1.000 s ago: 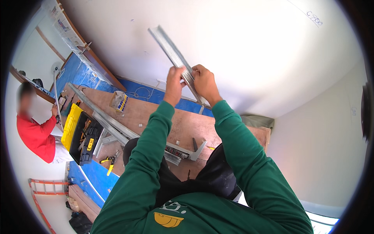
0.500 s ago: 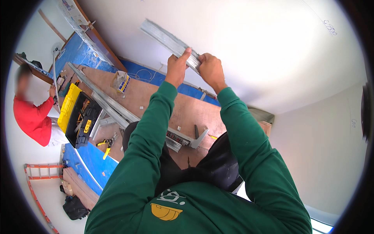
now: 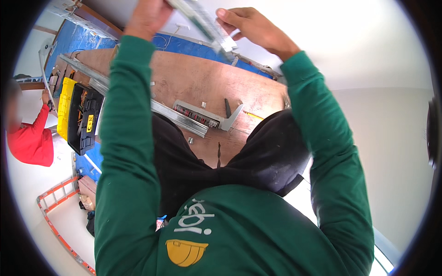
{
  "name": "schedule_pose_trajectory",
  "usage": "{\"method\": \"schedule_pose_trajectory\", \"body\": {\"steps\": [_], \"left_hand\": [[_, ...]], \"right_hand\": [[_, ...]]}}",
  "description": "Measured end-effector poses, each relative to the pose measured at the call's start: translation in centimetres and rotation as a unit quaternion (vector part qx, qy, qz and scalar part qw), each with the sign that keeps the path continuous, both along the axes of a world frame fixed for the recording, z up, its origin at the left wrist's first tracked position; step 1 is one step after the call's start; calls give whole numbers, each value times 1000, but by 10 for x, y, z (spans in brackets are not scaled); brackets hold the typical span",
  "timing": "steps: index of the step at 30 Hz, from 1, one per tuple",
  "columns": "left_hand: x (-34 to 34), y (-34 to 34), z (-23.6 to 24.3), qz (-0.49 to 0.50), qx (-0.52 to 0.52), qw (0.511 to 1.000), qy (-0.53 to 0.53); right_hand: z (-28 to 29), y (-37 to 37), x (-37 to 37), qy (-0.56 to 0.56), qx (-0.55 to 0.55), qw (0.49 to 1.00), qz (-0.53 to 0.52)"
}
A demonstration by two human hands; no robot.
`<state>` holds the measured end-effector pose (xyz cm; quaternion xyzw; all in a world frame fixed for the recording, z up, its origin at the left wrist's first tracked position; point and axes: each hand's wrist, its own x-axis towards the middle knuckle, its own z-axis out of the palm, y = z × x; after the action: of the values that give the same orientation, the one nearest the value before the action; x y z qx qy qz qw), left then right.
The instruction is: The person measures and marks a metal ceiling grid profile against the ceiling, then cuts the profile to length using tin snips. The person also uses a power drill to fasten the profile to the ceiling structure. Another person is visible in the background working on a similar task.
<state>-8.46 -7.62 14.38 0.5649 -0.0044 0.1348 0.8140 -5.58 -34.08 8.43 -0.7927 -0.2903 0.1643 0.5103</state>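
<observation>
While the whole view has shifted, the person in red [image 3: 32, 146] sits nearer the left rim than a second ago, head partly cut off by the dark border. Toolbox [image 3: 87, 140] has slid left in view too, yellow lid up; pliers that lay beside it are now out of sight. Left hand [image 3: 149, 17] has gone up to the top edge, partly cropped, closed on the channel [image 3: 201, 24]; exact finger placing can't be told. Channel is up in the air above the bench [image 3: 184, 76], slanting down to the right, its upper end now out of frame; earlier its full upper length showed and both hands gripped it. Metal strips [image 3: 182, 122] lie on the bench by the left knee, more of them uncovered now. Right hand [image 3: 258, 31] has loosened: thumb and fingers apart, half-curled, just beside the channel; can't tell if fingertips touch it.
</observation>
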Motion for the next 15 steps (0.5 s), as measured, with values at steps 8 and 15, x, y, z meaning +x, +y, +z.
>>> {"method": "schedule_pose_trajectory", "body": {"steps": [8,15], "left_hand": [[-53,85,-11,134,310,923,186],[-48,65,-62,-55,142,954,260]], "right_hand": [[-241,-129,-131,-42,-378,925,14],[-326,-171,-175,45,-426,899,89]]}}
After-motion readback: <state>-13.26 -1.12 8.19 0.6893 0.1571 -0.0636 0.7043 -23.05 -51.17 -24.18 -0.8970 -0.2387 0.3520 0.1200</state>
